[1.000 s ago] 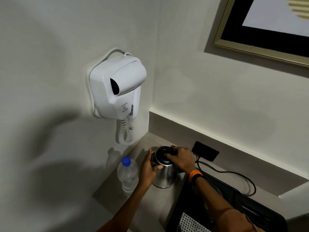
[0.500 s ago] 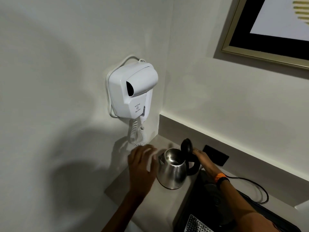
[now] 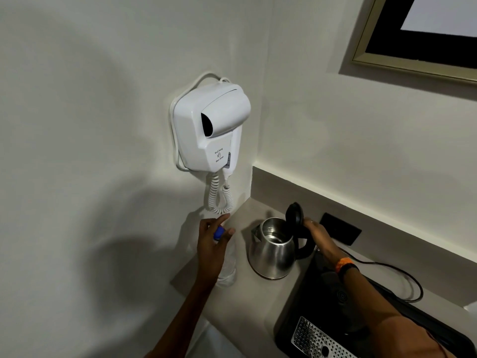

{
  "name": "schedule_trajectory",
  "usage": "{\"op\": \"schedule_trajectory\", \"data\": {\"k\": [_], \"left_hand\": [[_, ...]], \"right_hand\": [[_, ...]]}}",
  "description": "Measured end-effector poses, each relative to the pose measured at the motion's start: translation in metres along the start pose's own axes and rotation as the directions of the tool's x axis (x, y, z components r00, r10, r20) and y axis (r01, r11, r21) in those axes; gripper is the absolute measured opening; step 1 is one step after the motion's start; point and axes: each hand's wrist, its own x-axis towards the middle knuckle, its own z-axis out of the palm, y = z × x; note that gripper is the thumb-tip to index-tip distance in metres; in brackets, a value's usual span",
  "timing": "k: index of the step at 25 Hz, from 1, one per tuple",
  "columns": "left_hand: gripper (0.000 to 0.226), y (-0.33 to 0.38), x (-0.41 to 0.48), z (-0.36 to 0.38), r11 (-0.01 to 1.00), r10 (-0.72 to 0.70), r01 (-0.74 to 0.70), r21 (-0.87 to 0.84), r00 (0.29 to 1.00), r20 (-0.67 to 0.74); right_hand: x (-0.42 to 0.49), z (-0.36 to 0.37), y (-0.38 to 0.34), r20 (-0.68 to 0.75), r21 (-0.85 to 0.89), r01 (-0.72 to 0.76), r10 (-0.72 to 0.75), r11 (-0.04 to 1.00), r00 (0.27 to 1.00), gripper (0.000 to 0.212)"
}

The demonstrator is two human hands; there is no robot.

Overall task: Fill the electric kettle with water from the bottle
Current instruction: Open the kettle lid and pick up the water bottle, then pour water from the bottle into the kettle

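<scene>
While the tray (image 3: 304, 329) with its perforated grate sits nearest at bottom right, both forearms reach past it onto the counter (image 3: 242, 303). Left hand (image 3: 211, 244) is over the water bottle (image 3: 228, 267), fingers spread around the blue cap (image 3: 219, 232), not clamped yet as far as I can tell; bottle body mostly hidden behind the hand, standing upright just left of the kettle (image 3: 273, 250). Kettle on the counter, beside the tray, lid (image 3: 293, 215) swung up, mouth open, interior looks dry. Right hand (image 3: 318, 235) at the black handle behind the lid, fingers curled near it; whether they grip the handle I cannot tell. Bottle is thin clear plastic, looks full, so moderately heavy, walls soft and will dent: best held round the mid-body, not the cap, which still has to come off. Kettle steel is smooth and slippery; hold by the handle. Farther back: wall socket (image 3: 340, 228), hair dryer (image 3: 211, 130) on the wall, picture frame (image 3: 366, 47) top right.
</scene>
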Motion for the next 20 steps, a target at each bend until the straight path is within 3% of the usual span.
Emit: {"op": "schedule_trajectory", "data": {"k": [5, 8, 11, 15, 18, 20], "left_hand": [[0.019, -0.008, -0.003, 0.014, 0.991, 0.113, -0.108, 0.083, 0.992, -0.048], [0.073, -0.024, 0.000, 0.010, 0.993, 0.081, -0.064, 0.102, 0.983, -0.167], [0.104, -0.052, -0.013, 0.008, 0.996, -0.010, 0.028, 0.082, 0.979, -0.204], [0.100, -0.088, -0.034, 0.016, 0.971, -0.097, 0.135, 0.199, 0.977, -0.191], [0.088, -0.095, -0.032, 0.022, 0.966, -0.185, 0.206, 0.154, 0.973, -0.141], [0.084, -0.090, -0.022, 0.023, 0.967, -0.167, 0.184, 0.178, 0.980, -0.103]], "right_hand": [[0.003, -0.001, 0.002, 0.007, 0.008, 0.000, 0.000, 1.000, 1.000, 0.030], [0.004, -0.003, 0.004, 0.012, 0.007, 0.000, 0.000, 1.000, 1.000, 0.027], [0.005, -0.004, 0.005, 0.025, 0.002, 0.006, -0.007, 1.000, 1.000, 0.027], [0.003, -0.002, 0.007, 0.026, 0.001, 0.027, -0.027, 1.000, 0.999, 0.031], [0.002, 0.000, 0.007, -0.003, 0.023, 0.037, -0.037, 0.999, 0.999, 0.031], [0.001, 0.003, 0.005, -0.008, 0.029, 0.041, -0.041, 0.999, 0.999, 0.029]]}}
